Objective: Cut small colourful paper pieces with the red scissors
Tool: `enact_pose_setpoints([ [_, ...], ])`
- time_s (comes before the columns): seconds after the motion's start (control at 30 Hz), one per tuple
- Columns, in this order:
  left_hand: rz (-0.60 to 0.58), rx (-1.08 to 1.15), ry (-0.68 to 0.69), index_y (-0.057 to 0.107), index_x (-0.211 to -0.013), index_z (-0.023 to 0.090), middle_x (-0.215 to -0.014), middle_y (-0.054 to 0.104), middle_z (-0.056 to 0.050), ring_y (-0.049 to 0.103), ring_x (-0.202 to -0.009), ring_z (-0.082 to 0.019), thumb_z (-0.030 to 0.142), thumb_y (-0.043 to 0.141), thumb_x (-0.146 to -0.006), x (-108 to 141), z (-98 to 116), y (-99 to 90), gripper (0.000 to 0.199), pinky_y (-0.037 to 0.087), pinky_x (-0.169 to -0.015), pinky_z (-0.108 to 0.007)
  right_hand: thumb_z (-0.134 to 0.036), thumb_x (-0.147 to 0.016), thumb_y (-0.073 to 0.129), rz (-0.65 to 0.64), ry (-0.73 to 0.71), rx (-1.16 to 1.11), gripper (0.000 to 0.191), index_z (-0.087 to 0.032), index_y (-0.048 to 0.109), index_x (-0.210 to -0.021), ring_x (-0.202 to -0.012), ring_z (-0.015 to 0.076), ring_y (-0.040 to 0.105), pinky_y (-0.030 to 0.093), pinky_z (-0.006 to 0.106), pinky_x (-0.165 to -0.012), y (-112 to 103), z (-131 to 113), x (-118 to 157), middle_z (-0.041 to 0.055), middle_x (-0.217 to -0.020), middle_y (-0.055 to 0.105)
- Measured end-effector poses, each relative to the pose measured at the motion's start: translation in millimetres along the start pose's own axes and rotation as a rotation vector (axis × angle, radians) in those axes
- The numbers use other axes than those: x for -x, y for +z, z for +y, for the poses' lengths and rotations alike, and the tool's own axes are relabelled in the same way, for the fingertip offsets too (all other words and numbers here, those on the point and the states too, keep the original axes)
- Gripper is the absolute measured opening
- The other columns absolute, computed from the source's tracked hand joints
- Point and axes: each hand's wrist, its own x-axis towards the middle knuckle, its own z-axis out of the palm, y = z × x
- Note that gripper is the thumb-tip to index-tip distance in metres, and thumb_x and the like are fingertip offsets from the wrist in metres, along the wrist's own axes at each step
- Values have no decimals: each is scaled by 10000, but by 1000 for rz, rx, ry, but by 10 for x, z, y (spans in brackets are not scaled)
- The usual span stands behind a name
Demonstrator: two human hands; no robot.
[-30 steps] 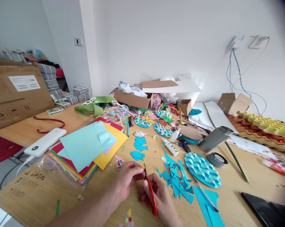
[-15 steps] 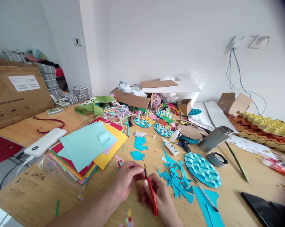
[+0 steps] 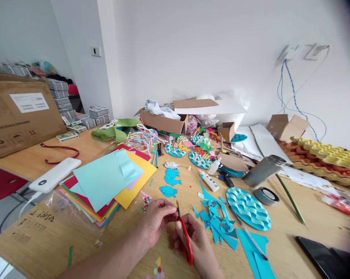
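Bare left hand (image 3: 160, 217) pinches a tiny yellow scrap, apparently paper (image 3: 176, 206), in its fingers; bare right hand (image 3: 196, 236) grips red-handled metal scissors (image 3: 188, 248), blades beside the scrap, low over a wooden desk (image 3: 87, 244). From the hands, blue fish-shaped paper cutouts (image 3: 168, 191) lie at 12 o'clock, seemingly finished, ragged blue paper offcuts (image 3: 219, 226) at 3; trimming the scrap looks incomplete. Fingers hide most of it, so its shape is unclear; the bottom edge crops both forearms
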Motion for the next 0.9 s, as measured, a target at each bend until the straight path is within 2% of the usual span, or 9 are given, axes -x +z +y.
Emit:
enact_pose_setpoints([
  [0.9, -4, 4, 2, 597, -608, 136, -585, 599, -11, 532, -593, -120, 166, 670, -598, 3, 2, -2, 79, 401, -638, -263, -532, -727, 595, 9, -12, 21, 401, -208, 365, -673, -329, 85, 495, 350, 171, -346, -1, 3, 4, -45, -482, 562],
])
